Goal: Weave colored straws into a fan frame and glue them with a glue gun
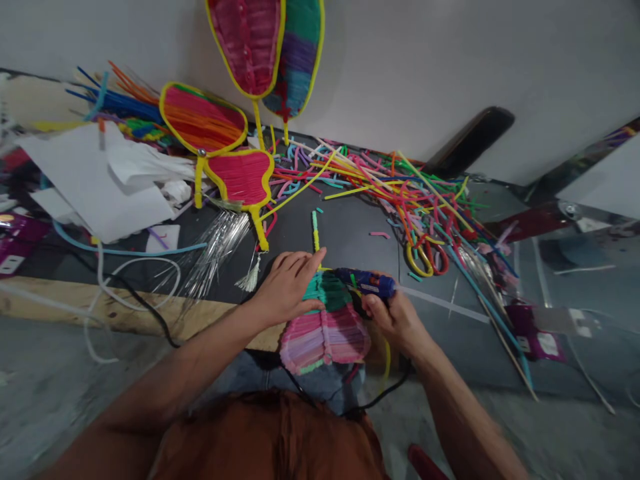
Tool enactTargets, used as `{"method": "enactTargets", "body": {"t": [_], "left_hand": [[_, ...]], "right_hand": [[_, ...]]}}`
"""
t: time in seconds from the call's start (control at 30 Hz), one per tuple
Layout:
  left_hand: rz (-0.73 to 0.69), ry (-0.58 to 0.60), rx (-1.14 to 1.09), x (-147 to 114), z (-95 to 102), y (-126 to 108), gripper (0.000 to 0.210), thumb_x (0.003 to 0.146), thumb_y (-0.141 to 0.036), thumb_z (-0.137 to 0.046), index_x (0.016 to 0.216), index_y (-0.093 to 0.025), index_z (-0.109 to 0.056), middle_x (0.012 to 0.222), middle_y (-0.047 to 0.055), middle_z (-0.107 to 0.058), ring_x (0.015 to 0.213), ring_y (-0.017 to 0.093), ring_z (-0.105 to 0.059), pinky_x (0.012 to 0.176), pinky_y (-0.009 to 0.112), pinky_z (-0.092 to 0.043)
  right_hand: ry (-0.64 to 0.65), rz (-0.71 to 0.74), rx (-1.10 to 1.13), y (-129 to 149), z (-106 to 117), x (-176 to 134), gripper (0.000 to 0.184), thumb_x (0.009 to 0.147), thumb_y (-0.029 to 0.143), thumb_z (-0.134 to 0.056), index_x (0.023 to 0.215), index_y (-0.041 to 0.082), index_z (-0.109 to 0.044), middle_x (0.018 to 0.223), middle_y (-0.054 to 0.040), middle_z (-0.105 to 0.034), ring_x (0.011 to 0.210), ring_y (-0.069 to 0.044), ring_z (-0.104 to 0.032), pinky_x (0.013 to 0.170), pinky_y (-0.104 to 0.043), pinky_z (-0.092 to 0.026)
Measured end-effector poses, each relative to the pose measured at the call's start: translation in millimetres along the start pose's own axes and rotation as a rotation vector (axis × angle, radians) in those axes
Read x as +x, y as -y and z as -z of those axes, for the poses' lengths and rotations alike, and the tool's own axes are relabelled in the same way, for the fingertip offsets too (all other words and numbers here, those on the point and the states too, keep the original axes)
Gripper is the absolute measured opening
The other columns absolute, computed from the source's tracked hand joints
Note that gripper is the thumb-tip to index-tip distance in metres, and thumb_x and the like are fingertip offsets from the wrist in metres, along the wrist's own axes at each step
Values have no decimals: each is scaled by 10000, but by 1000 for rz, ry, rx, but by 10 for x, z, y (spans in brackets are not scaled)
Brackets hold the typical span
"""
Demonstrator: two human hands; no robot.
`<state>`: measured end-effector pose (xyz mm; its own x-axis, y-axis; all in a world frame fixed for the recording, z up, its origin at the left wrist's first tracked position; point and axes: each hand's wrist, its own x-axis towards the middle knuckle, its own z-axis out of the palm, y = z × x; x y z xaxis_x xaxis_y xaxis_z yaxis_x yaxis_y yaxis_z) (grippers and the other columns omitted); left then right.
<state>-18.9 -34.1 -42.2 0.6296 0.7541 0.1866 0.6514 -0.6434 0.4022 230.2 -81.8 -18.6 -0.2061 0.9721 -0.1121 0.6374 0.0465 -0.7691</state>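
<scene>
A leaf-shaped fan of pipe cleaners (325, 337), banded pink, lilac and green, lies at the table's front edge and hangs partly over it. Its stem (315, 230), green and yellow, points away from me. My left hand (285, 287) rests on the fan's upper left with its fingers stretched out and the thumb apart. In my right hand (397, 317) is a blue hot glue gun (373, 283), its nozzle pointing left at the fan's top near the stem. A pale glue stick (445, 303) sticks out of the gun's back. A yellow strand (387, 360) hangs below my right hand.
Yellow-edged fans (240, 177) lie at the left, with taller ones (247, 47) behind. Loose pipe cleaners (370, 173) heap along the back. Scissors (427, 259) lie at the right. White papers (95, 180), silver tinsel (215, 247) and a black cord (145, 300) are at the left.
</scene>
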Motion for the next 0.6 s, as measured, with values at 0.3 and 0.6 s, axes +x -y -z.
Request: {"method": "enactTargets", "body": {"t": [0.3,0.6], "left_hand": [[6,2,7,5,-1,6,928,769,-578,-669,1452,-99,-264,1243,188,-546,1187,313,-463,1017,440,-297],[25,22,-2,16,19,-11,847,774,-547,-683,1416,-124,-328,1258,169,-547,1203,300,-457,1029,431,-286]], "right_hand": [[-56,-40,-61,-46,25,-98,371,926,403,-431,1195,154,-487,896,-77,-652,681,-203,-632,634,-327,-524],[-83,39,-118,-24,-7,-65,393,909,400,-430,1186,134,-513,1006,-131,-649,831,-241,-661,686,-341,-542]]}}
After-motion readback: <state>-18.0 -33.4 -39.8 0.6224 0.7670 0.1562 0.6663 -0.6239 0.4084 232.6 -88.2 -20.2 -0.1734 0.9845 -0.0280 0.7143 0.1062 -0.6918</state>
